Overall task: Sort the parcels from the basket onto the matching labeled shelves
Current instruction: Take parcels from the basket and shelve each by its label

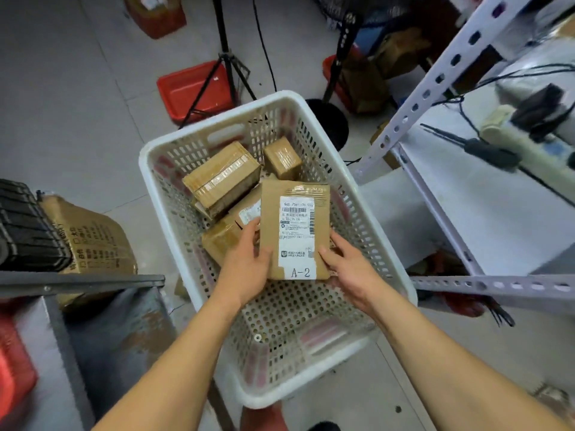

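Observation:
A white perforated basket [314, 377] stands on the floor below me. Over it I hold a flat brown parcel [295, 228] with a white shipping label marked "A-2". My left hand [249, 265] grips its left edge and my right hand [348, 269] grips its lower right corner. Three more cardboard parcels lie in the basket's far half: a taped box [221, 178], a small box [281, 161], and one [224, 236] partly hidden under the held parcel.
A white metal shelf unit [485, 219] with cables and a power strip stands at right. A grey shelf [81, 279] with a large worn carton [93, 244] is at left. Red bins [193, 91] and a black tripod [227, 63] stand on the floor beyond.

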